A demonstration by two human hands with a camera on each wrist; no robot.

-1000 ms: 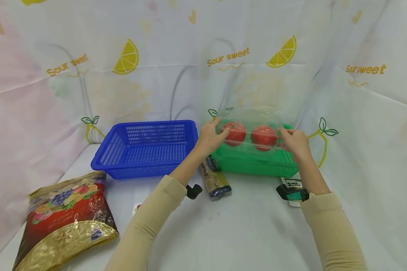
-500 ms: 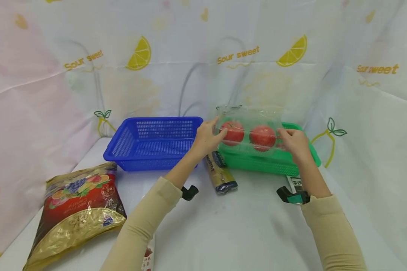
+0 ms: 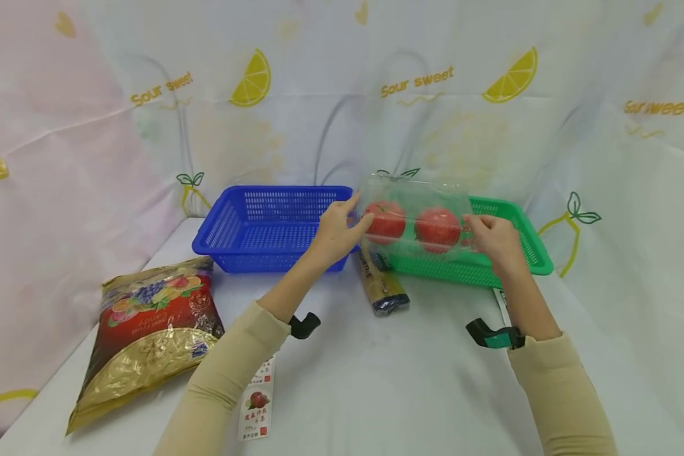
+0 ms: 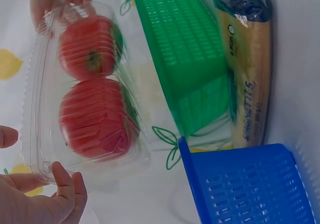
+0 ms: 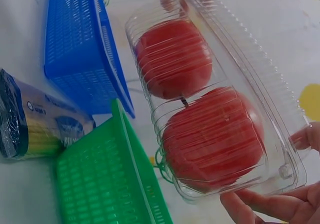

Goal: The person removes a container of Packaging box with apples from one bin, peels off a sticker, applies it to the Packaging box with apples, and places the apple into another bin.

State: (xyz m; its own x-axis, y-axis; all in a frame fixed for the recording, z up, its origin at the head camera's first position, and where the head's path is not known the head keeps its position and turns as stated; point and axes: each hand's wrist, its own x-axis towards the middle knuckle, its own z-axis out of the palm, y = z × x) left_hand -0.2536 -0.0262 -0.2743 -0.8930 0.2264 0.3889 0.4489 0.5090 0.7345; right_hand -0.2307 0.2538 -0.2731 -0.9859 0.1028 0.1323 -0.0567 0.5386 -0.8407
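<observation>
Two red apples (image 3: 437,229) lie inside a clear plastic clamshell box (image 3: 411,196), held up in the air before the green basket (image 3: 524,231). My left hand (image 3: 336,231) grips the box's left end, thumb toward me. At the other end, my right hand (image 3: 497,239) pinches the box's edge between thumb and fingers. In the right wrist view the ribbed box (image 5: 235,74) looks closed over both apples, tilted, with several fingers (image 5: 280,204) at its corner. It appears clear of both baskets.
Left of the green basket stands a blue basket (image 3: 273,261). A spaghetti packet (image 3: 383,288) lies in front, between them. A large fruit candy bag (image 3: 154,323) is at left, with a printed apple strip (image 3: 256,405) beside it. Another packet (image 3: 503,303) is mostly hidden behind my right wrist.
The head view has turned left, so the scene has shifted right. Both hands keep hold of the box, which has moved left relative to the green basket. More of the apple strip now shows.
</observation>
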